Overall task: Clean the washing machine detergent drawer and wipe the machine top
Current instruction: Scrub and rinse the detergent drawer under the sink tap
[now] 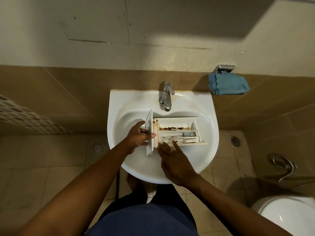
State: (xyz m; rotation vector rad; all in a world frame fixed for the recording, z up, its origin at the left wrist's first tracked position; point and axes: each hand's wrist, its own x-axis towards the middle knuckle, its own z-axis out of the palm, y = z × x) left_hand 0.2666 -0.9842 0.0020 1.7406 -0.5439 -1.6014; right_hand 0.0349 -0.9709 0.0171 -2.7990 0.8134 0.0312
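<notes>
The drawer [177, 132] lies in the sink [211, 150] with its open compartments facing up. Its long axis runs crosswise, from the left hand [138, 137] out to the right. That hand grips the front panel [149, 126] at the drawer's left end, thumb hooked over the panel's inner side and the other fingers curled round its outer face. The right hand [175, 160] holds nothing: its fingers [166, 147] are straight and spread, their tips resting on the drawer's near wall, just right of the left thumb. Brown grime [172, 128] streaks the compartment just beyond those fingertips, so the right hand looks the nearer one for rubbing while the left steadies. The tap [166, 96] stands past the drawer's far side, its spout just short of the far wall, and no water shows. A blue cloth [228, 84] hangs on the wall well off to the right of both hands.
</notes>
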